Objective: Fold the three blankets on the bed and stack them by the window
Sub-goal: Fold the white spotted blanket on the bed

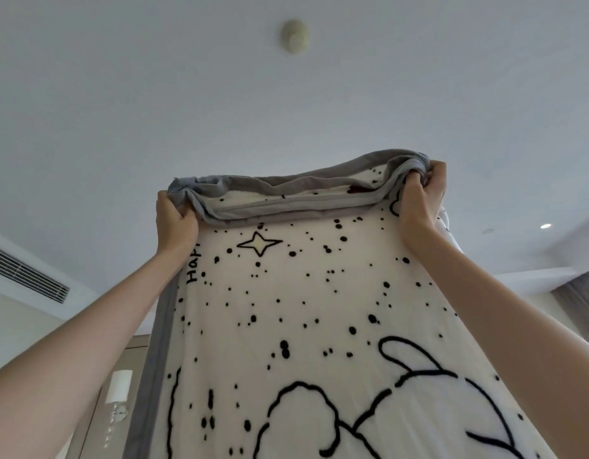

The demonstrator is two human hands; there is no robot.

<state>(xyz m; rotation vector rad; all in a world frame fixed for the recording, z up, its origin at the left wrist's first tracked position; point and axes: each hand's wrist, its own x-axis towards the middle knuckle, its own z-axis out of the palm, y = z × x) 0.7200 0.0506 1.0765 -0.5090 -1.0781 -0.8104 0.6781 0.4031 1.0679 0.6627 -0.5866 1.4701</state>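
Cream blanket point(303, 309) — black speckles, grey border, left grip point(174, 220) and right grip point(419, 200) clutching its bunched top edge

The cream fleece blanket with black dots and line drawings point(303, 309) looks soft and plush, with a matt, slightly fuzzy nap. Its grey cloth border point(160, 342) is smoother, also matt, and bunches in limp folds along the top edge. The white ceiling point(154, 94) is smooth and matt, like painted plaster. The round cream ceiling fitting point(295, 36) looks like dull plastic. The wall lamp point(119, 392) has a white matt shade over a shiny metal base. The grey pleated curtain point(581, 303) is cloth, and the brown wall panel point(134, 352) looks like smooth wood.
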